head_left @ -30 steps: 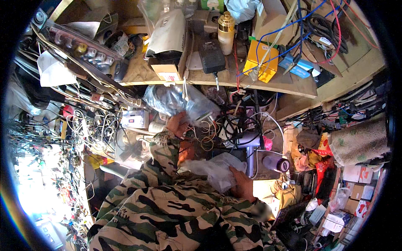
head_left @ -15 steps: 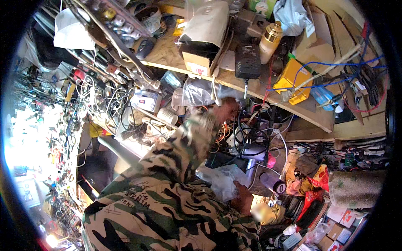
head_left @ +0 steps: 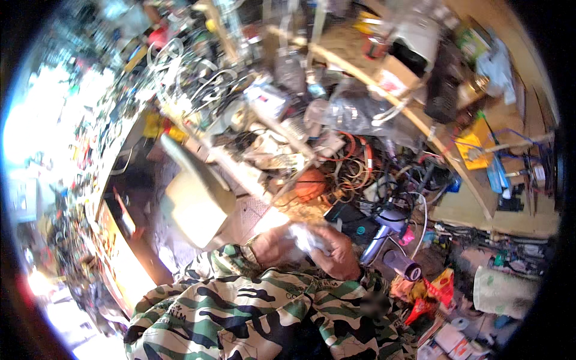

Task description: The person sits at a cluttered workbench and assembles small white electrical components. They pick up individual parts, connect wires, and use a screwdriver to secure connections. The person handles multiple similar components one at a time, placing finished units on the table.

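Close in front of my chest, both hands meet at a small crumpled whitish plastic bag (head_left: 308, 236), blurred by motion. Its right side is gripped by my right hand (head_left: 335, 251), the fingers curled round it. My left hand (head_left: 273, 245) closes on the bag's left side, though its fingers are smeared. Whatever may be inside the bag cannot be made out. Just beyond the hands lie a dark flat box (head_left: 354, 223) and a purple-silver hair dryer (head_left: 384, 231).
A cream chair (head_left: 201, 201) stands to the left. Tangled cables (head_left: 360, 162) and an orange ball (head_left: 310, 184) lie ahead. At the upper right runs a wooden shelf (head_left: 441, 141) with a yellow box (head_left: 471, 150). A purple-lidded jar (head_left: 402, 265) stands to the right.
My left arm has come back from under the shelf, and its hand now joins my right hand at the plastic bag. The bag looks more bunched up. The view has turned left.
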Tool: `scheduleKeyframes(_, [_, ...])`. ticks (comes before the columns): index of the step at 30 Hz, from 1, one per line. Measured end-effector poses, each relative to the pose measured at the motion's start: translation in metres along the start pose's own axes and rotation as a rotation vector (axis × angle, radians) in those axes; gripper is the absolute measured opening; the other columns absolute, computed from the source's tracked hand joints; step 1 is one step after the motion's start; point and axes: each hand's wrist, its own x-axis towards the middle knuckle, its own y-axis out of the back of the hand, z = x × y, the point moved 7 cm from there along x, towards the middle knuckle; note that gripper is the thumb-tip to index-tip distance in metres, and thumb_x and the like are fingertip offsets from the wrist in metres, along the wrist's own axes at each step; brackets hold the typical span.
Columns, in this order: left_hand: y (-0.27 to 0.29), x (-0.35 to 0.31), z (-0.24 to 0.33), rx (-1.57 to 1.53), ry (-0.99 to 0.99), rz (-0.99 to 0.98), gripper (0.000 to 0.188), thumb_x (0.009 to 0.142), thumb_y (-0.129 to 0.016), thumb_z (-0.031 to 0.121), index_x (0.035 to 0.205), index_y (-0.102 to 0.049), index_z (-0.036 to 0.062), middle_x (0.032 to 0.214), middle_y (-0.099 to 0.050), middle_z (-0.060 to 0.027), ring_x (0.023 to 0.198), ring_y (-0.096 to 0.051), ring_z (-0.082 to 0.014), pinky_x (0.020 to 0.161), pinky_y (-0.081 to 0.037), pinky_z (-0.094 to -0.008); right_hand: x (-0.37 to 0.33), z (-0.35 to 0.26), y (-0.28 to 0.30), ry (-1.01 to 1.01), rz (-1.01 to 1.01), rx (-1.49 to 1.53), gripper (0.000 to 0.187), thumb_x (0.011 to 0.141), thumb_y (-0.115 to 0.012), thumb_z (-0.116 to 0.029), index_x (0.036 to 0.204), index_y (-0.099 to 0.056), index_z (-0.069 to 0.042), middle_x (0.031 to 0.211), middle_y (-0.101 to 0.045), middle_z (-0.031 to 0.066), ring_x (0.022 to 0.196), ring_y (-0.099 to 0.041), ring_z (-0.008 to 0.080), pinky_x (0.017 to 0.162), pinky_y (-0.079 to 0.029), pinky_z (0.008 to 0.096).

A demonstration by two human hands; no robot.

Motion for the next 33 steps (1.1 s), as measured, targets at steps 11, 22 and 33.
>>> scheduleKeyframes(11, [0.075,-0.147,0.001,-0.428,-0.418,0.469,0.047,0.101,-0.052,0.017,0.146,-0.047,0.0032,0.132,-0.059,-0.0086,0.122,-0.057,-0.0209,0.103,-0.046,-0.0371,0.028,-0.051,-0.192,0.442,-0.212,-0.4,0.082,0.078,-0.077,-0.006,0.151,-0.039,-0.001,0.15,-0.041,0.029,0.139,-0.041,0.0476,0.113,-0.038,0.05])
scheduleKeyframes(22, [0.168,-0.278,-0.091,0.032,-0.213,0.894,0.041,0.095,-0.062,0.028,0.12,-0.065,-0.0047,0.108,-0.07,-0.0172,0.101,-0.067,-0.0245,0.091,-0.052,-0.0362,0.21,-0.03,0.034,0.485,-0.043,-1.329,0.047,0.09,-0.05,0.004,0.135,-0.061,-0.004,0.136,-0.057,0.0243,0.127,-0.054,0.0412,0.109,-0.044,0.0447])
scheduleKeyframes(33, [0.18,-0.358,-0.153,-0.207,-0.168,1.329,0.033,0.099,-0.061,0.021,0.119,-0.066,-0.0041,0.106,-0.072,-0.0128,0.098,-0.067,-0.018,0.087,-0.053,-0.0316,0.259,-0.014,-0.004,0.214,0.175,-1.357,0.029,0.093,-0.06,-0.013,0.113,-0.067,0.006,0.109,-0.068,0.029,0.101,-0.067,0.0389,0.093,-0.05,0.0472])
